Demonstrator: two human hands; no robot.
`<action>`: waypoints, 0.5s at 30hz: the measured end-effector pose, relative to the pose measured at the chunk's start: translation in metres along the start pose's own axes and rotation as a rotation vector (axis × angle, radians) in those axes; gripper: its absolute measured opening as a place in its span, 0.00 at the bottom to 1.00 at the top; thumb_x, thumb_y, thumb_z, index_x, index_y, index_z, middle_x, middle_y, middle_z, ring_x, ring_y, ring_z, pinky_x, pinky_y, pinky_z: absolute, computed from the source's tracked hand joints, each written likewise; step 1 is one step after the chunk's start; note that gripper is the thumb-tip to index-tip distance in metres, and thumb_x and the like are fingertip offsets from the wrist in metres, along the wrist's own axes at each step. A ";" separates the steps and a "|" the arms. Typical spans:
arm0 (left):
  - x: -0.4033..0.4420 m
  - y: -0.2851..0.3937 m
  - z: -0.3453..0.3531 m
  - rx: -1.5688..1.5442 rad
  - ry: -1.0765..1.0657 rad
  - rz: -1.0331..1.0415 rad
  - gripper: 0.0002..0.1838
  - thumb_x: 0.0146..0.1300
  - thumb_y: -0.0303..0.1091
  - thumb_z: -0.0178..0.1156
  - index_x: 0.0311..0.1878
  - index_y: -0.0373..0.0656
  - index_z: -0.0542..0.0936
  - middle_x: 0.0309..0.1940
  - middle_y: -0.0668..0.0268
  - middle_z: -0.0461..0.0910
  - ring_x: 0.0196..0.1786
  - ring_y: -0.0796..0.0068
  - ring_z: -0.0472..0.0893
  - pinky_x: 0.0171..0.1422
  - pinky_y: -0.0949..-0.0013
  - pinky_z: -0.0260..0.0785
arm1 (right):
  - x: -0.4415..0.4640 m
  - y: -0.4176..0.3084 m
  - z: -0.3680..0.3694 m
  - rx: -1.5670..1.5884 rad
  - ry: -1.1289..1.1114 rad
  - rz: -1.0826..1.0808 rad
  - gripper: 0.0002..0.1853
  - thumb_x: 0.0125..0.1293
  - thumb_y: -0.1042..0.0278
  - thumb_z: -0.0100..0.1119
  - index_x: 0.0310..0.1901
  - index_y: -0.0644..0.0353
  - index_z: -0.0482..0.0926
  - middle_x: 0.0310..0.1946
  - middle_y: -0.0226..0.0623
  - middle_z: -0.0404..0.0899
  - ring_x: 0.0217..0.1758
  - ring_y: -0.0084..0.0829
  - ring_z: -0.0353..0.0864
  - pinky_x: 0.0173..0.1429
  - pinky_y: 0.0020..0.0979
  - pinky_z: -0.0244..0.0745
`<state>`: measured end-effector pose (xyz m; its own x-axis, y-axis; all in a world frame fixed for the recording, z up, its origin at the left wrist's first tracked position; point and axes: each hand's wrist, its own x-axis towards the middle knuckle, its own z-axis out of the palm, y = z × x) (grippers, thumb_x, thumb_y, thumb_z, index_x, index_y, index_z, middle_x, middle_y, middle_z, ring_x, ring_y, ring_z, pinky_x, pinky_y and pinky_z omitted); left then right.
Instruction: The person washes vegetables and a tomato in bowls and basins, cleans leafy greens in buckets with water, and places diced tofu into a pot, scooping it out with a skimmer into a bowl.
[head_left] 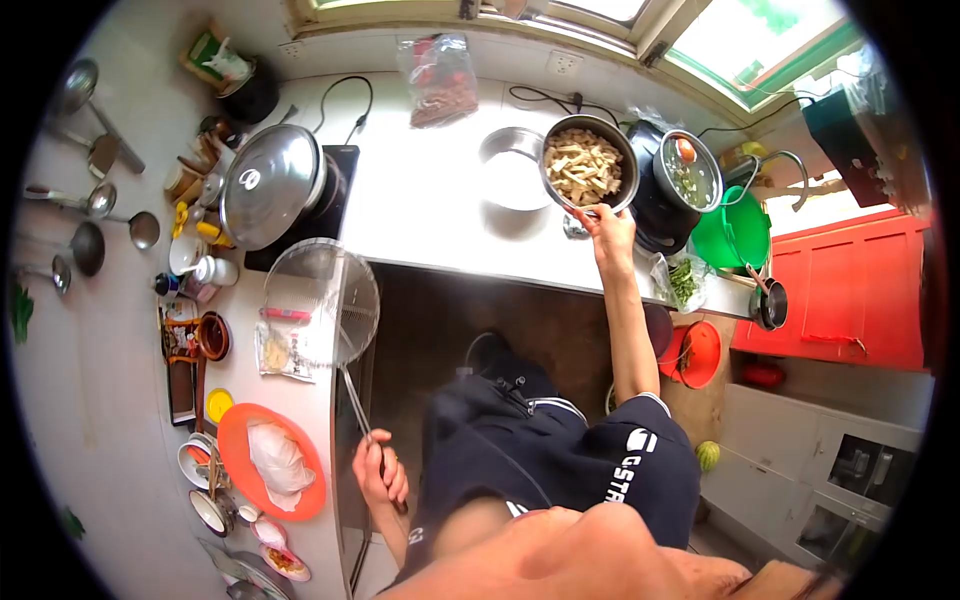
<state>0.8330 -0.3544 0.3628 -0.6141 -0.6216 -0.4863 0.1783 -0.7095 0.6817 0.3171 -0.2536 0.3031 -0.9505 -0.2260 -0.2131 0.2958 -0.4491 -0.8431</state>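
My left hand [381, 472] is closed around the long handle of a wire mesh skimmer [350, 285]. The skimmer's round mesh head is raised over the left counter's edge, above a small plastic packet [285, 352]. With my right hand [607, 237] I grip the near rim of a metal bowl [631, 190] full of pale cut strips [580, 165]. Whether the bowl rests on the counter or is lifted, I cannot tell. Just left of it stands a second metal bowl [512, 192]. A lidded pot [268, 187] sits on the black cooktop at the left.
Right of my right hand are a pot with water and an egg-like item [688, 172], a green basin [735, 232] and a bag of greens [684, 282]. An orange basin [236, 440] holds a white bag at left. Ladles [88, 248] hang on the wall.
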 end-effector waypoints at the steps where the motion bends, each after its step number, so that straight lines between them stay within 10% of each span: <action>1: 0.024 0.000 0.019 0.023 0.002 -0.020 0.18 0.78 0.43 0.46 0.55 0.36 0.72 0.12 0.73 0.57 0.06 0.84 0.53 0.05 0.76 0.48 | 0.013 -0.005 -0.015 -0.001 0.029 0.006 0.17 0.61 0.90 0.47 0.53 0.75 0.64 0.47 0.54 0.78 0.37 0.48 0.85 0.39 0.37 0.89; 9: 0.288 -0.047 0.073 0.572 -0.131 0.072 0.16 0.76 0.40 0.53 0.49 0.35 0.80 0.26 0.75 0.70 0.25 0.88 0.68 0.27 0.81 0.60 | 0.017 -0.014 -0.074 -0.138 0.182 0.150 0.15 0.64 0.83 0.51 0.53 0.66 0.69 0.36 0.32 0.75 0.30 0.23 0.78 0.36 0.30 0.88; 10: 0.317 -0.053 0.071 0.632 -0.147 0.083 0.15 0.75 0.39 0.54 0.48 0.35 0.81 0.26 0.74 0.71 0.25 0.88 0.69 0.28 0.80 0.60 | 0.013 -0.013 -0.080 -0.141 0.178 0.162 0.13 0.64 0.84 0.49 0.50 0.68 0.67 0.39 0.39 0.77 0.33 0.40 0.86 0.30 0.26 0.84; 15: 0.424 -0.058 0.061 0.908 -0.133 0.097 0.16 0.73 0.41 0.58 0.48 0.37 0.84 0.26 0.73 0.74 0.29 0.86 0.71 0.33 0.80 0.61 | -0.013 -0.022 -0.071 -0.101 0.229 0.255 0.18 0.64 0.84 0.48 0.57 0.69 0.66 0.46 0.47 0.80 0.34 0.49 0.87 0.27 0.26 0.82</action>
<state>0.5151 -0.5565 0.1503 -0.7211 -0.5816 -0.3765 -0.4035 -0.0892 0.9106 0.3163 -0.1791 0.2897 -0.8473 -0.1156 -0.5184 0.5264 -0.3132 -0.7905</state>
